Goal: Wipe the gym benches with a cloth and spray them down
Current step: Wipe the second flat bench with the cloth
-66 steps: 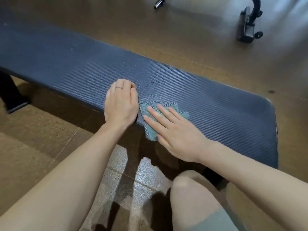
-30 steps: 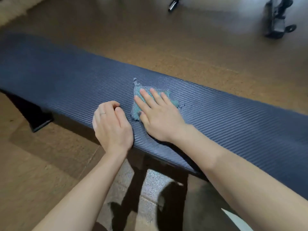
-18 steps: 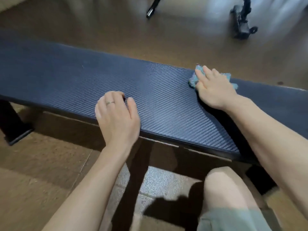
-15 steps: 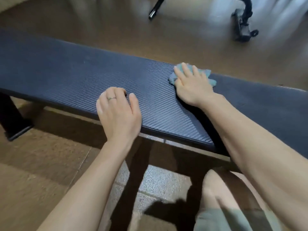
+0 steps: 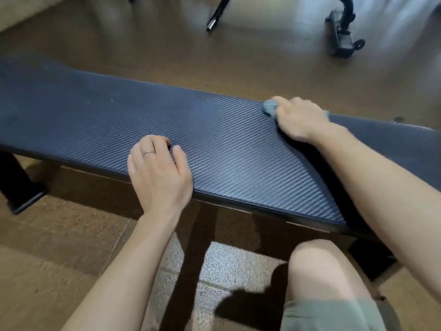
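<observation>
The left hand lies palm down on the near edge of the desk, fingers curled loosely, a ring on one finger, forearm running straight back toward the body. The right hand reaches to the desk's far edge, its grip bunched around the cloth, arm stretched diagonally across. A bare knee shows below the desk.

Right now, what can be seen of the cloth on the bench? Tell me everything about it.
The cloth is a small blue-green rag of soft, woven-looking fabric, bunched up and mostly hidden under the right hand. Only a crumpled lump shows past the fingertips, plus a sliver at the hand's far side. It lies on the dark, ribbed bench pad, close to the far edge, pressed down by that hand. The left hand rests apart from it, near the front edge. Whether it is wet cannot be told.
</observation>
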The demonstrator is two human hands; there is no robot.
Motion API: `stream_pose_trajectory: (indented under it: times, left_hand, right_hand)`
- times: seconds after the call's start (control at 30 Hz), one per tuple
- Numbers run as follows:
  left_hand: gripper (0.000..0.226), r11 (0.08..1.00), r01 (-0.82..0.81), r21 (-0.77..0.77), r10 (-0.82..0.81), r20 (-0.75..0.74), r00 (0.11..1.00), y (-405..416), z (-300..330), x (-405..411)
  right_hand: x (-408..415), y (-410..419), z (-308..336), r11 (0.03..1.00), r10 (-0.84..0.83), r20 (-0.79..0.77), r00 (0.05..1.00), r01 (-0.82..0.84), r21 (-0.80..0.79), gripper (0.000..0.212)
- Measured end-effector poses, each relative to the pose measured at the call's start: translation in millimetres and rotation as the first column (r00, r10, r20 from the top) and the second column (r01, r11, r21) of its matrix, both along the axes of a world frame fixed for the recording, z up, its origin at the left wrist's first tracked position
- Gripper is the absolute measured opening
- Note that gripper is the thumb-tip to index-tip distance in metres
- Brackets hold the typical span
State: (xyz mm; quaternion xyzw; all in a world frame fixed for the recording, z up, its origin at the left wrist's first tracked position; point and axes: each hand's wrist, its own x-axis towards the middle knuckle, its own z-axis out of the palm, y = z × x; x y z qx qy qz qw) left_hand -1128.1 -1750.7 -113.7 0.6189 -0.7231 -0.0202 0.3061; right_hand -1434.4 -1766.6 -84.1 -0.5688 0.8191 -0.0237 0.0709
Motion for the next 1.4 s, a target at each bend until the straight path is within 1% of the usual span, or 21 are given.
stream_pose_trajectory:
  times: [0.07,0.13,0.2,0.23,0.4,0.47,0.53,0.6,0.67,0.7,0.73,0.8,0.83,0.93,1.07,1.17,1.23,1.33,1.4]
  left_hand:
    - [0.031,1.000,0.003,-0.010,-0.003,0.014,1.000,-1.4,-1.0,-0.3]
    - [0.030,1.000,0.005,-0.024,-0.005,0.018,1.000,-1.1,-2.6,-1.4]
    - [0.030,0.999,-0.012,-0.037,0.013,0.031,0.999,-0.9,-3.3,-3.6]
    - [0.030,0.999,-0.020,-0.038,0.021,0.037,0.999,-1.0,-3.4,-4.4]
    - [0.028,0.999,-0.014,-0.039,0.017,0.082,0.997,-2.7,-3.7,-2.8]
    - [0.027,0.999,-0.002,-0.041,0.005,0.082,0.997,-4.3,-2.0,-0.9]
    - [0.028,0.999,0.016,-0.028,-0.013,0.097,0.995,-4.6,0.9,0.1]
    - [0.031,0.998,0.067,-0.009,-0.066,0.138,0.988,-5.5,4.5,4.4]
    - [0.034,0.987,0.161,0.011,-0.160,0.169,0.972,-14.3,7.7,21.1]
    - [0.035,0.983,0.184,0.012,-0.183,0.163,0.970,-23.4,8.5,36.2]
    - [0.037,0.986,0.166,-0.009,-0.163,0.149,0.975,-36.0,8.0,54.8]
    - [0.045,0.997,0.049,-0.058,-0.041,0.125,0.991,-65.7,7.0,91.5]
    - [0.048,0.999,0.001,-0.047,0.004,0.105,0.994,-78.3,5.5,103.5]
    - [0.050,1.000,-0.027,0.008,0.026,0.088,0.996,-92.7,0.7,107.1]
    - [0.047,1.000,-0.018,0.005,0.018,0.087,0.996,-89.4,-3.1,106.8]
    - [0.048,1.000,-0.012,0.003,0.011,0.103,0.995,-91.1,-4.0,110.5]
    - [0.051,1.000,0.002,0.026,-0.005,0.108,0.994,-90.2,-4.2,110.7]
    - [0.057,0.998,0.012,0.058,-0.021,0.155,0.988,-88.2,-5.1,111.6]
    - [0.061,0.997,0.019,0.079,-0.034,0.188,0.982,-87.6,-4.3,111.4]
  right_hand:
    - [-15.6,22.1,1.0,1.000,-0.024,-0.011,1.000,0.024,0.001,0.051]
    - [-11.1,26.2,0.8,0.997,-0.073,-0.031,0.997,0.072,-0.009,0.050]
    - [10.2,5.2,3.4,0.989,-0.150,-0.037,0.988,0.150,0.016,0.049]
    - [26.4,-11.4,4.4,0.988,-0.151,-0.029,0.988,0.152,0.031,0.049]
    - [130.2,-100.5,9.2,0.994,0.104,0.043,0.994,-0.105,0.032,0.049]
    - [150.9,-118.9,8.7,0.985,0.168,0.068,0.983,-0.170,0.033,0.049]
    - [144.8,-116.8,7.8,0.971,0.233,0.078,0.969,-0.236,0.038,0.053]
    - [115.5,-98.7,7.0,0.963,0.261,0.079,0.962,-0.265,0.043,0.056]
    - [78.1,-69.8,5.2,0.979,0.196,0.086,0.977,-0.200,0.046,0.056]
    - [62.7,-53.4,4.3,0.987,0.152,0.084,0.985,-0.156,0.047,0.055]
    - [51.9,-39.2,3.5,0.991,0.121,0.075,0.990,-0.124,0.040,0.055]
    - [46.8,-32.1,-0.1,0.995,0.100,0.019,0.995,-0.100,0.017,0.054]
    - [52.5,-36.9,-1.4,0.996,0.089,0.001,0.996,-0.089,0.016,0.055]
    - [90.7,-71.4,-1.6,0.996,0.090,0.004,0.996,-0.090,0.014,0.057]
    - [178.8,-136.8,-3.7,0.972,0.236,-0.009,0.972,-0.236,0.015,0.058]
    - [221.4,-156.2,-1.7,0.949,0.311,-0.018,0.950,-0.310,0.055,0.060]
    - [222.0,-135.5,-1.1,0.925,0.375,0.019,0.927,-0.376,0.063,0.059]
    - [226.6,-58.2,-2.6,0.860,0.511,0.017,0.860,-0.511,-0.003,0.063]
    - [237.1,-8.0,-0.6,0.813,0.582,0.019,0.813,-0.582,-0.008,0.063]
